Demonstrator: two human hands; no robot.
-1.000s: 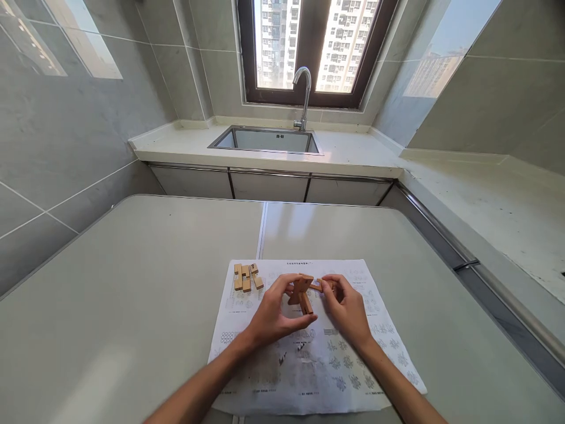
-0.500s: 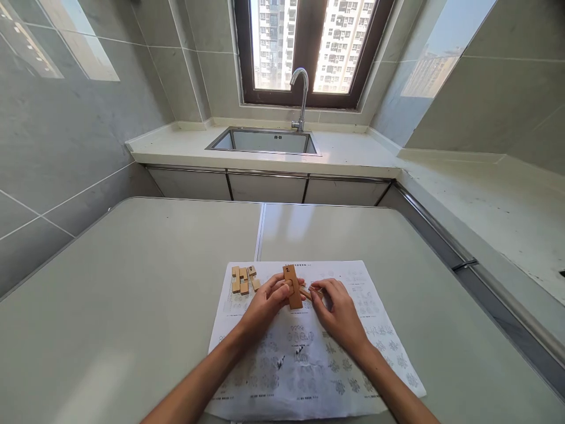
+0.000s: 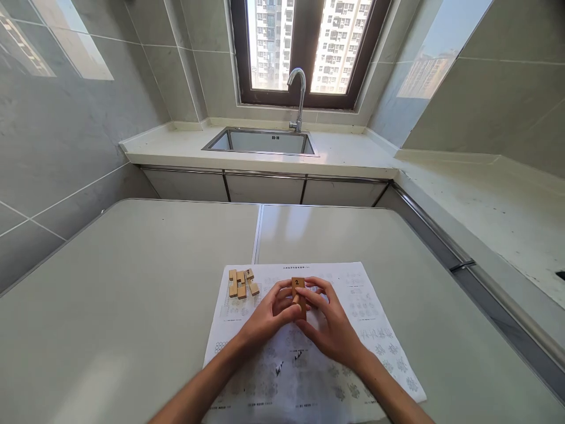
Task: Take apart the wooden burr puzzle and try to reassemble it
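Observation:
My left hand (image 3: 270, 315) and my right hand (image 3: 329, 321) are closed together around a wooden puzzle piece (image 3: 299, 290) marked with the number 2. The piece stands upright between my fingertips, above a printed instruction sheet (image 3: 309, 365). More wood shows below it between my fingers, mostly hidden. A small cluster of loose wooden puzzle pieces (image 3: 241, 283) lies on the sheet's upper left corner, a short way left of my left hand.
The sheet lies on a grey table (image 3: 110, 306) with a seam down its middle. Beyond it a white counter holds a steel sink (image 3: 260, 141) and a curved tap (image 3: 298, 97) under a window. Another counter (image 3: 494, 206) runs along the right.
My right hand has moved left and closed in against the left hand. The pieces that stuck out to the right are now pressed together with the numbered piece, which sits lower between my fingers.

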